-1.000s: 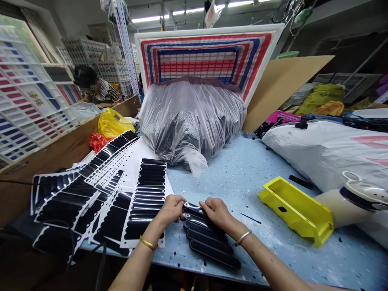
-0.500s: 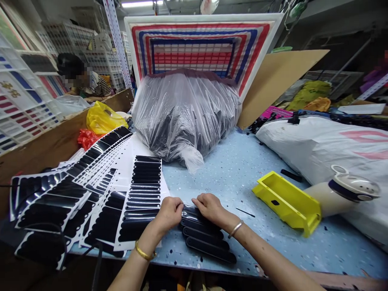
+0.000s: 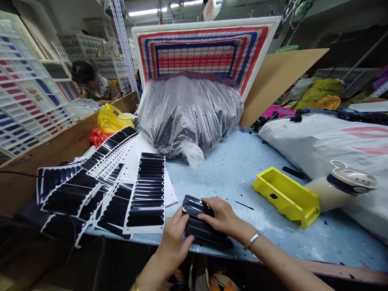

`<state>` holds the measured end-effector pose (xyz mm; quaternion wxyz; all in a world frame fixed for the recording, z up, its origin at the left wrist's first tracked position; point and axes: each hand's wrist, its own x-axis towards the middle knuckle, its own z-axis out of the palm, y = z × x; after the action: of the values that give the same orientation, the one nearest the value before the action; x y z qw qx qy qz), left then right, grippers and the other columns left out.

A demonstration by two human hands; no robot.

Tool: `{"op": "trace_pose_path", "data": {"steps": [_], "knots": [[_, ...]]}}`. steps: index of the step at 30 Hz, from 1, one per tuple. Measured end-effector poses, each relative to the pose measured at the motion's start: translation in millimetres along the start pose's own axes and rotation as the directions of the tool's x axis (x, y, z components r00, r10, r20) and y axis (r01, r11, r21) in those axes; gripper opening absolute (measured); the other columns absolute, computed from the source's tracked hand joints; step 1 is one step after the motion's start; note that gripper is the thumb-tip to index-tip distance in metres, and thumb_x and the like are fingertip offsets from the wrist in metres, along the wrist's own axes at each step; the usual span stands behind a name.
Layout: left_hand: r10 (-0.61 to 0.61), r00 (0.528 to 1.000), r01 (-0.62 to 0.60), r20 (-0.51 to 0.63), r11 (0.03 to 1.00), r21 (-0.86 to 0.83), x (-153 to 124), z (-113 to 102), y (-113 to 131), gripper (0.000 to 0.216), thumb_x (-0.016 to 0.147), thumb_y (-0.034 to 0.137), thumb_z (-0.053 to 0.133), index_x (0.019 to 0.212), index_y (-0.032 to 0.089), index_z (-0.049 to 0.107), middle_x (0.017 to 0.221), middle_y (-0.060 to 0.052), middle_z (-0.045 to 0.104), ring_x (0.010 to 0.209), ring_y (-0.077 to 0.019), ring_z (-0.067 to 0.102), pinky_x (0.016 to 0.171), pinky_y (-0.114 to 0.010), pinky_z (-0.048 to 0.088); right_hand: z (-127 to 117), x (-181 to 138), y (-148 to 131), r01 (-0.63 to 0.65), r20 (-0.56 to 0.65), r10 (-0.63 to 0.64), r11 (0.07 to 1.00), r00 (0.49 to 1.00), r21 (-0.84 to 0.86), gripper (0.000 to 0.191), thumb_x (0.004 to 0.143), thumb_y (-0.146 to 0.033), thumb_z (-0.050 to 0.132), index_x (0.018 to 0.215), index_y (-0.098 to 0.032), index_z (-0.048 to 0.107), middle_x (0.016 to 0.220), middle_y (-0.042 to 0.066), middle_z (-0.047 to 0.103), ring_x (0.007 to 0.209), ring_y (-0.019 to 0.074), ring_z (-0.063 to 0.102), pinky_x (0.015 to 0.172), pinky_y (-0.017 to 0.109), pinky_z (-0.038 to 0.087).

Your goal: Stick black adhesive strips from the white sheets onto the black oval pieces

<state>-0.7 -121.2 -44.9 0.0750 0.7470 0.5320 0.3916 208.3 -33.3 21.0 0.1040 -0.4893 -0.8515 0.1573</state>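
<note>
Several long black strips (image 3: 198, 208) with rounded ends lie side by side in a slanted stack at the table's front edge. My left hand (image 3: 176, 236) is at their left ends, its fingertips touching them and its thumb spread apart. Across their right part rests my right hand (image 3: 222, 216), fingers and thumb closed over the strips; their right ends are partly hidden under it. Left of the hands, a white sheet (image 3: 130, 231) carries a column of glossy black strip-shaped pieces. More such sheets (image 3: 69, 194) fan out farther left.
A yellow plastic bin (image 3: 287, 198) and a beige bottle (image 3: 321, 192) stand to the right, by a large white sack (image 3: 327, 137). A clear bag (image 3: 188, 113) of dark items spills from a tipped crate (image 3: 209, 26). A thin black piece (image 3: 244, 205) lies nearby. Another person sits far left.
My left hand has gone from a closed pinch at the far strip to spread fingers at the strips' left ends. My right hand has shifted right and down, and the strips lie closer together.
</note>
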Motion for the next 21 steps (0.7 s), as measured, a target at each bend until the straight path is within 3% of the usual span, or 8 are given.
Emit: {"op": "trace_pose_path", "data": {"steps": [4, 8, 11, 18, 21], "knots": [[-0.053, 0.997, 0.048, 0.060, 0.995, 0.090, 31, 7, -9, 0.056, 0.065, 0.006, 0.059, 0.120, 0.017, 0.067, 0.123, -0.018, 0.069, 0.110, -0.0335, 0.067, 0.089, -0.049, 0.058, 0, 20, -1, -0.064, 0.010, 0.064, 0.998, 0.998, 0.009, 0.036, 0.088, -0.048, 0.060, 0.107, -0.020, 0.070, 0.094, 0.009, 0.073, 0.088, 0.0251, 0.068, 0.078, 0.033, 0.049], [-0.119, 0.990, 0.110, 0.077, 0.986, 0.123, 49, -1, -18, 0.058, 0.066, 0.004, 0.051, 0.121, 0.018, 0.066, 0.122, -0.015, 0.070, 0.107, -0.0292, 0.069, 0.092, -0.045, 0.057, -7, 21, -1, -0.103, -0.005, 0.103, 0.994, 0.995, -0.030, 0.047, 0.085, -0.049, 0.061, 0.116, -0.013, 0.066, 0.103, 0.015, 0.071, 0.095, 0.0298, 0.066, 0.083, 0.037, 0.048], [-0.074, 0.997, 0.071, 0.013, 0.989, 0.132, 37, -7, -19, 0.061, 0.065, 0.004, 0.049, 0.124, 0.014, 0.064, 0.120, -0.017, 0.070, 0.110, -0.0301, 0.068, 0.091, -0.044, 0.057, -10, 20, -3, -0.081, 0.017, 0.081, 0.996, 0.997, -0.038, 0.062, 0.078, -0.051, 0.069, 0.125, -0.012, 0.062, 0.108, 0.016, 0.070, 0.098, 0.0315, 0.065, 0.086, 0.038, 0.048], [0.088, 0.989, -0.086, -0.120, 0.996, 0.022, 2, -12, 14, 0.042, 0.078, 0.010, 0.048, 0.116, 0.019, 0.065, 0.098, -0.013, 0.075, 0.083, -0.0271, 0.071, 0.072, -0.040, 0.056, -14, 27, 4, -0.125, 0.029, 0.128, 0.990, 0.991, -0.065, 0.046, 0.086, -0.032, 0.058, 0.125, -0.009, 0.061, 0.113, 0.020, 0.069, 0.105, 0.0320, 0.065, 0.092, 0.041, 0.048], [0.118, 0.986, -0.121, -0.118, 0.992, -0.022, 3, -2, 22, 0.041, 0.074, 0.009, 0.049, 0.109, 0.020, 0.068, 0.096, -0.014, 0.073, 0.081, -0.0280, 0.069, 0.069, -0.041, 0.053, -15, 24, 1, -0.142, 0.028, 0.145, 0.986, 0.989, -0.089, 0.057, 0.080, -0.030, 0.065, 0.132, -0.010, 0.056, 0.119, 0.020, 0.067, 0.109, 0.0324, 0.062, 0.095, 0.041, 0.046]]}}
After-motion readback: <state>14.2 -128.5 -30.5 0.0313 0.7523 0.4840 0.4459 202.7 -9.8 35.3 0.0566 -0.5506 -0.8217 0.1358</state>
